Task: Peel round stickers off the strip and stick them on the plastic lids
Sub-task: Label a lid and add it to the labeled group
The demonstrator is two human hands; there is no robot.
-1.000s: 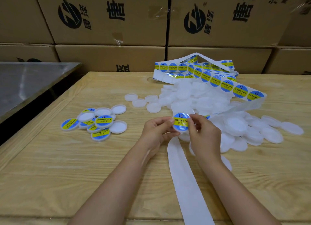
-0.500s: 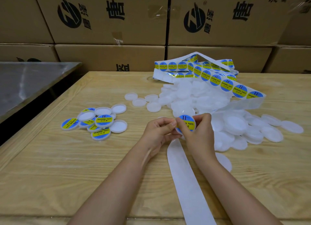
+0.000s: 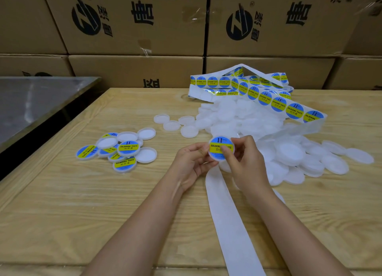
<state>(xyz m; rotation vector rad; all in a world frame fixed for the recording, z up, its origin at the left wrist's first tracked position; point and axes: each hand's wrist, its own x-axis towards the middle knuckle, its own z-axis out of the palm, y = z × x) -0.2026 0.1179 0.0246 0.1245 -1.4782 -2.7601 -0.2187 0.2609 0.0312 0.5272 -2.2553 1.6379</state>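
Nearest you, the bare white backing strip (image 3: 231,224) runs across the wooden table (image 3: 82,203) toward your hands. Your left hand (image 3: 191,162) grips the left edge of a plastic lid (image 3: 216,157), fingers curled round it. Your right hand (image 3: 246,162) pinches its right side, thumb pressing on the round blue-and-yellow sticker (image 3: 218,144) on its face. To the left lies a small cluster of finished lids (image 3: 117,149). Just beyond your hands sits a heap of plain white lids (image 3: 258,127), with the sticker strip (image 3: 268,99) draped over it. Cardboard boxes (image 3: 134,23) are stacked at the far edge.
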